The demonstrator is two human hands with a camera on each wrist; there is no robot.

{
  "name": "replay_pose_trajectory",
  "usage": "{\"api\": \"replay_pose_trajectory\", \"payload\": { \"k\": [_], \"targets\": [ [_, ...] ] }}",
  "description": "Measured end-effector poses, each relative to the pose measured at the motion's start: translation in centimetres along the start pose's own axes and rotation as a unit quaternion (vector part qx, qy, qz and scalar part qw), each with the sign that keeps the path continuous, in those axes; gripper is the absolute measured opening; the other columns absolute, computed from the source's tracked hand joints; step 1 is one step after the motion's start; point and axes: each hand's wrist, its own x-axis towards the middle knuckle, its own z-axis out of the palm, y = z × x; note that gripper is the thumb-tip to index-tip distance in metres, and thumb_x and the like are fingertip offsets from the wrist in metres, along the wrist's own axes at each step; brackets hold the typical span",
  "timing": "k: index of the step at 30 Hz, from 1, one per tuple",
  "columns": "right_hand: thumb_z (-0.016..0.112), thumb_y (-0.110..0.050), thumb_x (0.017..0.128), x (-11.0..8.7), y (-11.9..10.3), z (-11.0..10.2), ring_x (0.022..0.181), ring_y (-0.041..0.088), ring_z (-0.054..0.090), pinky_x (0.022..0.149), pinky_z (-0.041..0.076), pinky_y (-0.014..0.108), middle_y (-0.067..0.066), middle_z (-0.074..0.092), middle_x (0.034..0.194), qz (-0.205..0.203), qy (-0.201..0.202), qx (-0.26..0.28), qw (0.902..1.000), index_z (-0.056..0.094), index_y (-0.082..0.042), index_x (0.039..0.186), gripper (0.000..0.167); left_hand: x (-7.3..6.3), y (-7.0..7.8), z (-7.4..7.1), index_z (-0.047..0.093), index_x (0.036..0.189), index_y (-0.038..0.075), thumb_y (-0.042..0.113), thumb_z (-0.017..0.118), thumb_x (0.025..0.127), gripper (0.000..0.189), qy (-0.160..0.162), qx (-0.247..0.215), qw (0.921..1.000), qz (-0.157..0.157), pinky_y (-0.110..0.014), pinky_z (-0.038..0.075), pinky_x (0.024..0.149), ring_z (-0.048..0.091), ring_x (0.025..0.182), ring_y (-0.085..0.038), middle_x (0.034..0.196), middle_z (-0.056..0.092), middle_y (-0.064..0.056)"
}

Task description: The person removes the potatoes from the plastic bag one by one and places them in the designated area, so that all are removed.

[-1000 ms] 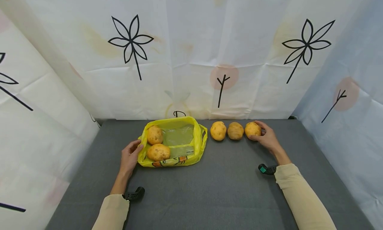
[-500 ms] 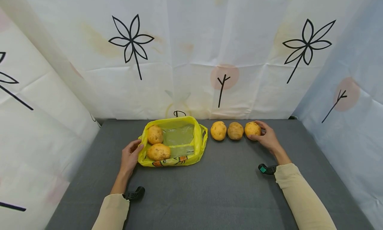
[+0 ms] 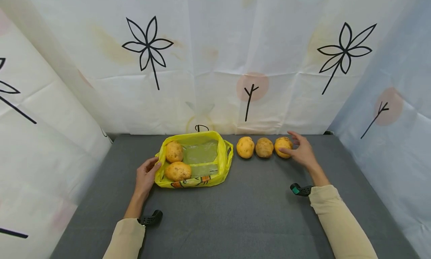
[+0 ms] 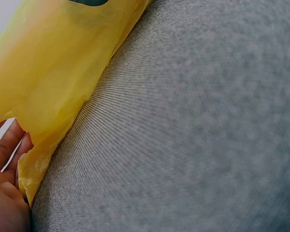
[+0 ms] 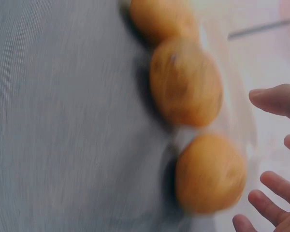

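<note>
A yellow plastic bag lies with its mouth open on the grey table, two potatoes inside at its left: one farther back, one nearer. My left hand grips the bag's left edge; in the left wrist view the yellow film partly covers its fingers. To the right of the bag stand three potatoes in a row: a left one, a browner middle one and a right one. Beside the right potato, my right hand has its fingers spread, holding nothing.
The grey tabletop stretches in front of the bag and the potatoes. Right behind them hangs a white printed curtain, with more cloth at the left and right sides. The bag's handle loop reaches close to the left potato.
My right hand has let go of the right potato and spread its fingers, drawing slightly back from it. The left hand and the bag have stayed where they were.
</note>
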Motion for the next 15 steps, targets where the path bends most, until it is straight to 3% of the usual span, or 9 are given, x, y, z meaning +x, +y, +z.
{"api": "replay_pose_trajectory", "payload": {
  "k": [7, 15],
  "targets": [
    [0.080, -0.015, 0.089, -0.4, -4.2, 2.4, 0.131, 0.051, 0.039, 0.101, 0.035, 0.068, 0.030, 0.040, 0.147, -0.096, 0.017, -0.001, 0.9952, 0.041, -0.003, 0.153, 0.076, 0.0, 0.1, -0.1, 0.058, 0.139, -0.001, 0.020, 0.059, 0.105, 0.039, -0.001, -0.001, 1.0000, -0.004, -0.014, 0.041, 0.088, 0.050, 0.116, -0.016, 0.140, 0.055, -0.018],
    [0.084, -0.015, 0.086, -0.6, -9.6, 8.2, 0.130, 0.045, 0.044, 0.100, 0.040, 0.062, 0.023, 0.046, 0.146, -0.168, -0.044, 0.073, 0.9822, 0.047, -0.007, 0.151, 0.075, -0.2, 0.6, -0.1, 0.057, 0.139, -0.002, 0.019, 0.058, 0.106, 0.039, -0.008, -0.004, 0.9999, -0.008, -0.012, 0.041, 0.087, 0.050, 0.116, -0.016, 0.141, 0.054, -0.019]
  ]
}}
